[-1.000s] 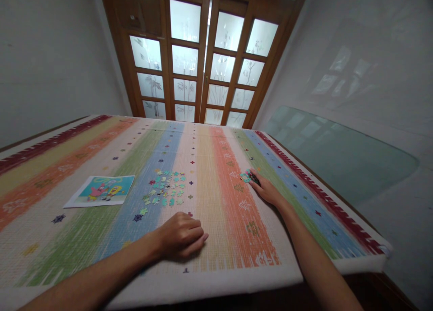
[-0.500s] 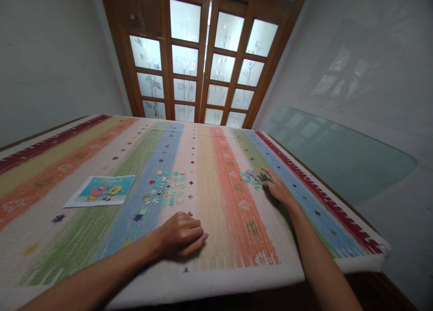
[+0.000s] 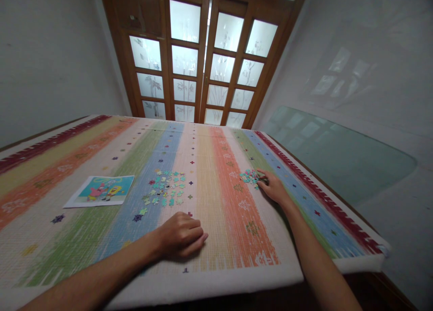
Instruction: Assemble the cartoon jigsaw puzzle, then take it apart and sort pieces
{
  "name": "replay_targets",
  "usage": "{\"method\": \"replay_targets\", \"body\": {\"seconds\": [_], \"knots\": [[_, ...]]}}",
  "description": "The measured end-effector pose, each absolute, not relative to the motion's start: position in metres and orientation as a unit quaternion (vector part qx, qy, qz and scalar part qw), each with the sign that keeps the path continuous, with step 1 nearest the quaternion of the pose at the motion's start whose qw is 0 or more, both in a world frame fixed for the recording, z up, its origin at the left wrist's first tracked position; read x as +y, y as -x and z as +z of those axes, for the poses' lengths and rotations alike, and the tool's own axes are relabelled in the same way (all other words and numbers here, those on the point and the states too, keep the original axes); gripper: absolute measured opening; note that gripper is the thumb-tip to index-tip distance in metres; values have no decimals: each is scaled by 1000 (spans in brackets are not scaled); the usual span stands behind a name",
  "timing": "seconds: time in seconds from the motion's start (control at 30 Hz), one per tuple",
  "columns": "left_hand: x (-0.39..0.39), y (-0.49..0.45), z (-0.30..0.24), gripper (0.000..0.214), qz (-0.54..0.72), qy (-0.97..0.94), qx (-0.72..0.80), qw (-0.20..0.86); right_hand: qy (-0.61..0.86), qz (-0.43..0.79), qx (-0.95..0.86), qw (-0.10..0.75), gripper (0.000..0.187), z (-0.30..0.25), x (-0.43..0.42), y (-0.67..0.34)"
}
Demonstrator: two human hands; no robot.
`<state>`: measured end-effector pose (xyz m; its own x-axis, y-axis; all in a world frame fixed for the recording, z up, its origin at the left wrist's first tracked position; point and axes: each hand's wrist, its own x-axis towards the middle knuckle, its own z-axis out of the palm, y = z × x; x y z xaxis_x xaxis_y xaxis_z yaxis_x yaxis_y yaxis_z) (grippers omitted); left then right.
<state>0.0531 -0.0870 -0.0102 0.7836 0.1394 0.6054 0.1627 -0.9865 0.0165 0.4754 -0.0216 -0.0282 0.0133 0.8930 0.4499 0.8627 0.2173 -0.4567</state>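
Observation:
My left hand (image 3: pixel 184 235) rests on the striped tablecloth near the front edge, its fingers curled into a loose fist with nothing showing in them. Over on the right, my right hand (image 3: pixel 270 185) reaches to a small heap of jigsaw puzzle pieces (image 3: pixel 248 176). Thumb and forefinger are apart at the heap's right side, and the fingertips touch or hover over the pieces. Beyond my left hand, loose teal and green puzzle pieces (image 3: pixel 173 192) lie spread out in rough rows. A printed cartoon picture (image 3: pixel 104 190) lies flat to their left.
The striped tablecloth (image 3: pixel 206 184) covers a wide table and hangs over its front edge. A wooden door with frosted panes (image 3: pixel 189 58) stands behind it. Along the right wall leans a glass sheet (image 3: pixel 341 153).
My right hand has shifted slightly left at the heap, its thumb and forefinger now nearer the pieces. My left hand and the spread-out pieces have stayed still.

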Motion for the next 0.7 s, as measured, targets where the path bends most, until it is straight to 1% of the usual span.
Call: {"method": "replay_targets", "body": {"seconds": [0.13,0.37,0.7], "knots": [[-87,-53,-9,42,-322,943,-80,17,617,19,-702,356,43,-25,-23,-469],[-88,-53,-9,41,-317,945,-83,18,614,25,-692,379,41,-23,-25,-466],[-88,-53,-8,43,-326,942,-83,10,581,2,-732,355,33,-23,-23,-453]]}}
